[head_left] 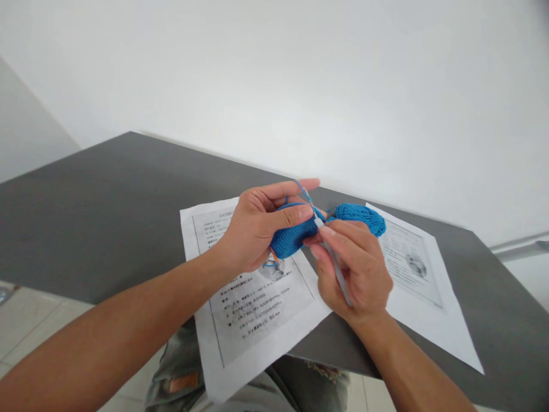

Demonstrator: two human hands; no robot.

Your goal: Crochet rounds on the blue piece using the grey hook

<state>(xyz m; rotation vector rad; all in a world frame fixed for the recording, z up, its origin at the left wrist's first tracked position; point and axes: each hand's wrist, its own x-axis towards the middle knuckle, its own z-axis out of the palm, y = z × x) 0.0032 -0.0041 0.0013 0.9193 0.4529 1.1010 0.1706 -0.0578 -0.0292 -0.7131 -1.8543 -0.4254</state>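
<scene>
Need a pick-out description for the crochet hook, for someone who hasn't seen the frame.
On the dark grey table lie two printed sheets, and both hands work above the left sheet. The crochet hook is the slim pale stick gripped in the right hand, tip at the blue crochet piece. Everything else held there is blue yarn.

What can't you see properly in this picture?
- Head view: the printing on the left paper is too small to read.
- The left hand covers part of the blue knitted piece.
- The hook tip is hidden in the yarn.
- The right hand hides part of the right paper.
</scene>
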